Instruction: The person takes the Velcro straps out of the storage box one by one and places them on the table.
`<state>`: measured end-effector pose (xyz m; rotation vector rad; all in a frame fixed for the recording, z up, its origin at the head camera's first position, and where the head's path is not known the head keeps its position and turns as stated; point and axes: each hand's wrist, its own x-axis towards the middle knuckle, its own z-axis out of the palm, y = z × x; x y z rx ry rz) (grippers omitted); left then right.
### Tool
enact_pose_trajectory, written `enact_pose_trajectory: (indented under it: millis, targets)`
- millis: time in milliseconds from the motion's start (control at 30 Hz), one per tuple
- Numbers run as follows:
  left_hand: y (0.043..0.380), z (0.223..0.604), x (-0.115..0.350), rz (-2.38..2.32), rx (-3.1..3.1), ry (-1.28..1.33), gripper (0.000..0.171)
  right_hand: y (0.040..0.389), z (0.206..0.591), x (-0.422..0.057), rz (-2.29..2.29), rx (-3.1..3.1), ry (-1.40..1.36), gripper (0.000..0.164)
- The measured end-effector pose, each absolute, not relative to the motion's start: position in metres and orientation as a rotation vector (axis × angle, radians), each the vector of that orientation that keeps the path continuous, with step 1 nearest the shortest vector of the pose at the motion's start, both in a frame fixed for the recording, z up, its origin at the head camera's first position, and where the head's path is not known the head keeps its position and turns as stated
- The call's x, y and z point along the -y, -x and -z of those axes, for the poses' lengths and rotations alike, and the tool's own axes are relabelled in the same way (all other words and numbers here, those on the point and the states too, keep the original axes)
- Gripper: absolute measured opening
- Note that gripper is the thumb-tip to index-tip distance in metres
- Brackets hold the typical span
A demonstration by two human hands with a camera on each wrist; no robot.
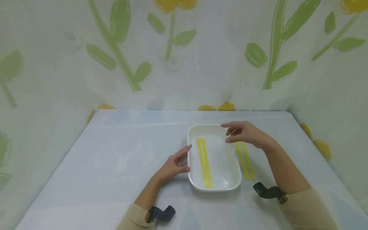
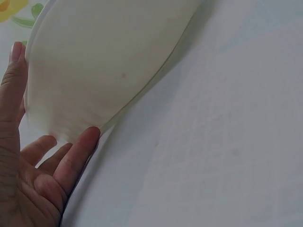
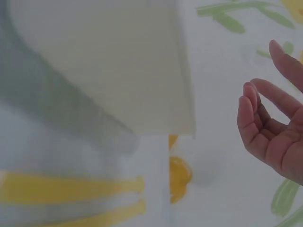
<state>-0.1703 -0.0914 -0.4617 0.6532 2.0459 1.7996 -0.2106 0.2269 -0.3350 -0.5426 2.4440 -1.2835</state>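
A white rectangular tray (image 1: 221, 163) with rounded corners stands on the table, its long sides running away from me. Inside it lie two narrow yellow strips (image 1: 204, 163), side by side and close together at the far end. My left hand (image 1: 172, 164) touches the tray's left side with spread fingers; the left wrist view shows its fingertips (image 2: 87, 137) against the outer wall. Over the far right part of the rim hovers my right hand (image 1: 248, 134), loosely bent and holding nothing. Two more yellow strips (image 1: 245, 161) lie on the table just right of the tray, their far ends partly hidden beneath this hand.
The table (image 1: 138, 188) has a pale cover with a faint deer-head print. Behind it and at both sides hang cloth walls (image 1: 201, 80) with green leaves and yellow flowers. Each wrist carries a dark curved device (image 1: 162, 214).
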Motion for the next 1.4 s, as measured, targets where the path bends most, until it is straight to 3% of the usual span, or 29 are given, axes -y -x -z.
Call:
enact_pose_trajectory:
  millis: [567, 1400]
  targets:
    - [0.173, 0.463, 0.090, -1.807, -2.032, -0.623, 0.077, 0.242, 0.321, -0.176, 1.206, -2.337, 0.578, 0.060]
    - [0.173, 0.462, 0.088, -1.810, -2.000, -0.650, 0.076, 0.277, 0.389, -0.150, 1.136, -2.329, 0.153, 0.053]
